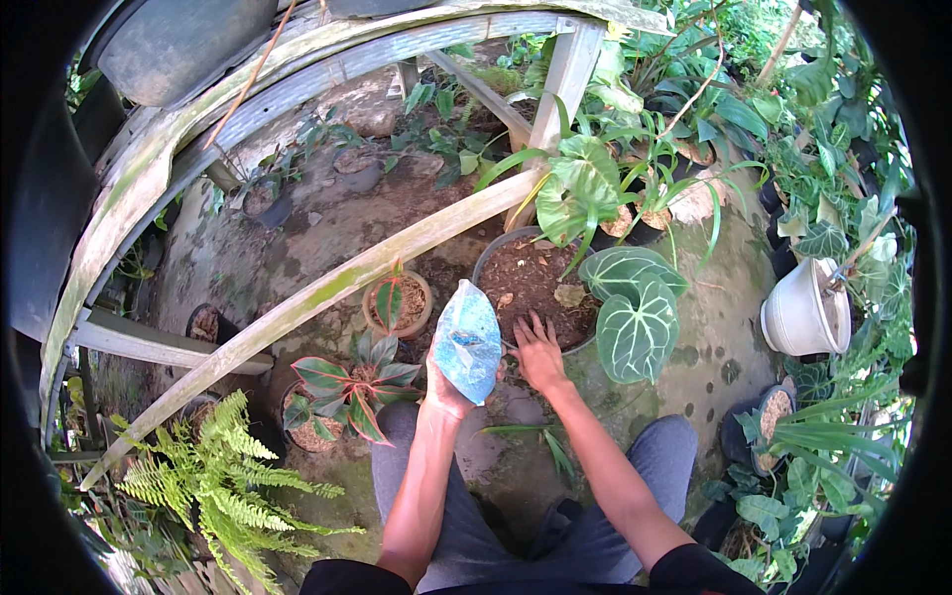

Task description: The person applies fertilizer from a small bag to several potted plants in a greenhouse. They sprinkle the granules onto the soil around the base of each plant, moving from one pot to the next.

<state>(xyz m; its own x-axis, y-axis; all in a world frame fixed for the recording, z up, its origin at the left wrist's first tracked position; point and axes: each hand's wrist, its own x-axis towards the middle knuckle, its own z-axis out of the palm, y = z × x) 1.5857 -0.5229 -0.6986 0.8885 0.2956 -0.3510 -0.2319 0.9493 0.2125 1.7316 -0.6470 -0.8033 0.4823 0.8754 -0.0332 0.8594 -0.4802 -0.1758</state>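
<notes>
My left hand [447,393] grips a light blue plastic pouch [468,349], held above the ground. Near the pouch's middle is a darker blue patch, perhaps an opening with granules showing. To its right, my right hand [540,354] reaches over the near rim of a wide round pot [485,260]. Its fingers are spread and touch the brown soil [532,279]; nothing is seen in them. A few dry leaf pieces lie on that soil. Large dark green leaves with pale veins [638,327] hang at the pot's right side.
A slanting wooden beam [335,286] crosses on the left beyond my left hand. Beside that hand are a red-edged plant [364,383] and a small tan pot [428,301]. A fern [230,483] spreads lower left; a white pot [799,312] tilts at right.
</notes>
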